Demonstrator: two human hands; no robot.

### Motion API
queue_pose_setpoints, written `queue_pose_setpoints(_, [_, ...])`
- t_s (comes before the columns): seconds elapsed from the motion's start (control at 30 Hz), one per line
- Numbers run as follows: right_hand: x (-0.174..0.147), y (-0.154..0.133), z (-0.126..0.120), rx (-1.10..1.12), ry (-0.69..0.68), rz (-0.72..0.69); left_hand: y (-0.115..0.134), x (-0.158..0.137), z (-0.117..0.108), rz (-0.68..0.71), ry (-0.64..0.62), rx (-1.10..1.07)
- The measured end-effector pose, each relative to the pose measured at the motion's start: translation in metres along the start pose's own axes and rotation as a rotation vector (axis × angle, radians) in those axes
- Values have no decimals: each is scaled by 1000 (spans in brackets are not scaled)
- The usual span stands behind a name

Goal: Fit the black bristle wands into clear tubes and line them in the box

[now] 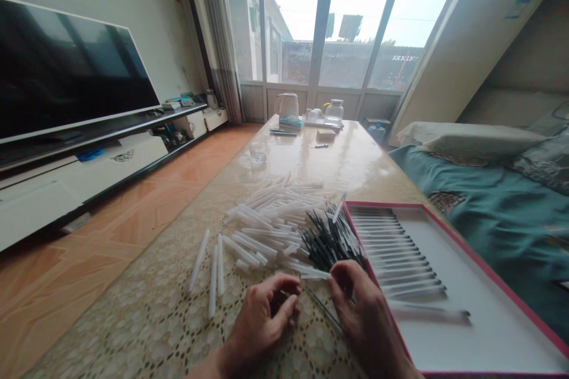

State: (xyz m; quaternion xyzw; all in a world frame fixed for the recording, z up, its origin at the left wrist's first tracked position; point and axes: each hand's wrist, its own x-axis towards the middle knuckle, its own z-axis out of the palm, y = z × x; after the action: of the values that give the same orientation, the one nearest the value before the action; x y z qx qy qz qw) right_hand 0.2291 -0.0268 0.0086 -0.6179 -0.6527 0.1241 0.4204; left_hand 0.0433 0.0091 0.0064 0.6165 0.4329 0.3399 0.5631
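My left hand (272, 312) is over the patterned tabletop with its fingers curled and thumb drawn in; whatever it may hold is hidden. To its right, my right hand (367, 314) has thumb and forefinger pinched together beside a pile of thin black rods (326, 243). One dark rod (323, 308) juts out from under that hand; I cannot tell whether it is gripped or lying there. A heap of translucent white tubes (267, 219) spreads beyond both hands. In a red-edged shallow white box (480, 272), a row of white tubes with dark tips (391, 249) lies side by side.
Several loose white tubes (214, 278) lie left of the heap. A drinking glass (257, 153), a kettle (288, 106) and a glass jug (335, 111) stand farther along the table (151, 308). A teal-covered seat (480, 189) borders the right side.
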Motion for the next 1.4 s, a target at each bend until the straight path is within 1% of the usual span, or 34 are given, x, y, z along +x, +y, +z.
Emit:
queue_pose_setpoints(0.07, [0, -4, -2, 80, 80, 26, 1, 2, 1, -41, 3, -112])
queue_pose_setpoints(0.1, [-1, -6, -2, 117, 85, 33, 1, 3, 1, -61, -3, -167])
queue_pose_setpoints(0.23, [-4, -13, 6, 205, -41, -5, 0, 7, 0, -138, -50, -421])
queue_pose_setpoints(0.33, [-5, -15, 10, 218, -88, -61, -1, 9, -2, -171, -60, -622])
queue_pose_setpoints(0.4, [-2, -13, 8, 193, -85, -59, 1, 9, -3, -190, -26, -697])
queue_pose_setpoints(0.47, [1, -10, 2, 83, -65, -40, 4, 8, -4, -208, 47, -730])
queue_pose_setpoints(0.53, [1, -7, -4, -106, -77, -20, 7, 8, -4, -211, 136, -755])
queue_pose_setpoints(0.63, [-4, -1, -7, -374, -204, -54, 9, 7, -5, -210, 229, -776])
queue_pose_setpoints(0.73, [-13, 4, -5, -534, -266, -120, 7, 7, -6, -209, 261, -775])
queue_pose_setpoints(0.83, [-16, 6, -2, -606, -301, -148, 6, 7, -6, -211, 278, -773])
queue_pose_setpoints(0.9, [-15, 4, -3, -589, -305, -163, 6, 6, -6, -211, 298, -776])
queue_pose_setpoints(0.97, [-11, 1, -5, -518, -303, -175, 7, 5, -5, -217, 312, -787])
queue_pose_setpoints(1.1, [-4, -10, -10, -281, -307, -118, 9, 5, -5, -238, 347, -813])
queue_pose_setpoints(1.2, [-3, -18, -11, -134, -286, -83, 9, 6, -7, -257, 382, -833])
queue_pose_setpoints(1.33, [-4, -21, -11, -98, -275, -90, 8, 8, -9, -264, 400, -849])
queue_pose_setpoints(1.4, [-3, -20, -10, -106, -288, -94, 7, 8, -9, -254, 384, -853])
